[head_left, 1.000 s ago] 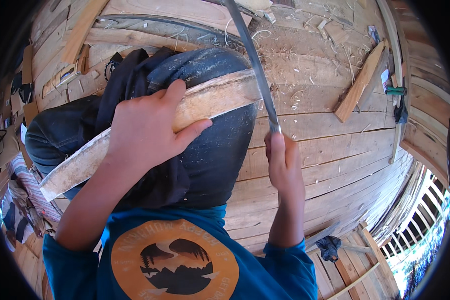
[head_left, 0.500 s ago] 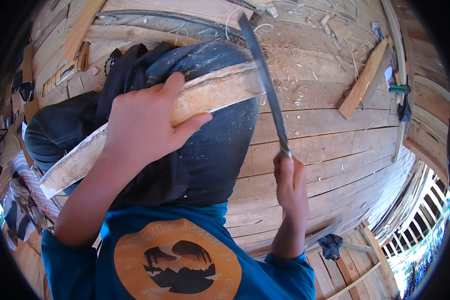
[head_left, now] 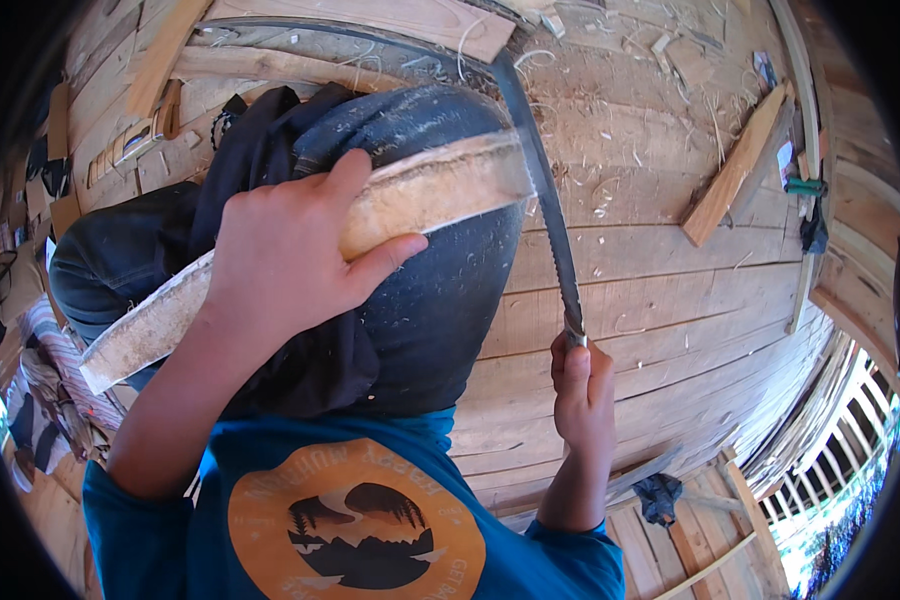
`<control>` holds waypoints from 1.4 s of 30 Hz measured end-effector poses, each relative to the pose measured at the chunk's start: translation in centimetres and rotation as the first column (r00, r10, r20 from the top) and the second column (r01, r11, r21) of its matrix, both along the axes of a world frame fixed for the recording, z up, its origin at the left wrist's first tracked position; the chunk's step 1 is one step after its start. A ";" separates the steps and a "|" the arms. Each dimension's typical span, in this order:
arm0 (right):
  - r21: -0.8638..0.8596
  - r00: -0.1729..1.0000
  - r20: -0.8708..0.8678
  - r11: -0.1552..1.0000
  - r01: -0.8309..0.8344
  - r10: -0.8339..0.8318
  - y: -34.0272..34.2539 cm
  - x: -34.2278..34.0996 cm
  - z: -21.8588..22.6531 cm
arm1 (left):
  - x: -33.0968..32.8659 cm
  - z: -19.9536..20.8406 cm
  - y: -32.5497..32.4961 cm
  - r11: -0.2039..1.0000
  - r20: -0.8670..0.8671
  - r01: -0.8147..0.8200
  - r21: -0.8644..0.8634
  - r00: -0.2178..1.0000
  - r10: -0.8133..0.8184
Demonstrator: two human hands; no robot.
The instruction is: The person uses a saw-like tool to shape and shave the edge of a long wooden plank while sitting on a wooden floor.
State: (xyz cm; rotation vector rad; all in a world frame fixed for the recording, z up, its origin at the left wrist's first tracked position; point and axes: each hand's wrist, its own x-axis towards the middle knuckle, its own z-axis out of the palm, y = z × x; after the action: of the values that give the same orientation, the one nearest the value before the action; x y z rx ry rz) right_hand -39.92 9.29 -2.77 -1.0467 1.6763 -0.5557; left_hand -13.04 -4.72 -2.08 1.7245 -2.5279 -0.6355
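Observation:
A long, pale piece of wood (head_left: 440,184) with a rough, darker upper edge lies slantwise across my lap. My left hand (head_left: 288,240) is closed over its middle, thumb and fingers pressing it down on my thighs. In my right hand (head_left: 582,388) is the handle of a hand saw, its grip mostly hidden by my fingers. The saw's narrow dark blade (head_left: 548,190) points away from me, with teeth along its left edge. That edge meets the right end of the wood, beyond my knee.
Shavings (head_left: 602,190) and small chips litter the plank floor (head_left: 650,290). A wooden block (head_left: 736,165) lies to the right near a green-handled item (head_left: 804,187). Boards (head_left: 370,22) lie beyond my knees. Slatted railing (head_left: 850,430) stands at the lower right.
My right hand has drawn the saw slightly back toward me, and its blade has slid along the wood's end. My left hand and the wood stay almost where they were.

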 end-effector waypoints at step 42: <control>-0.136 0.996 -0.062 0.988 -0.074 0.066 -8.8 3.3 -1.8 | 0.4 0.3 0.1 1.000 0.018 -0.008 -0.006 1.000 0.008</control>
State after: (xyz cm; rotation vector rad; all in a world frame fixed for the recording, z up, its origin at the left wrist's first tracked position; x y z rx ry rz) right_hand -36.61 0.50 -4.57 -1.2274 1.6622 -0.6082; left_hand -12.67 -4.60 -1.77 1.7446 -2.5308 -0.6139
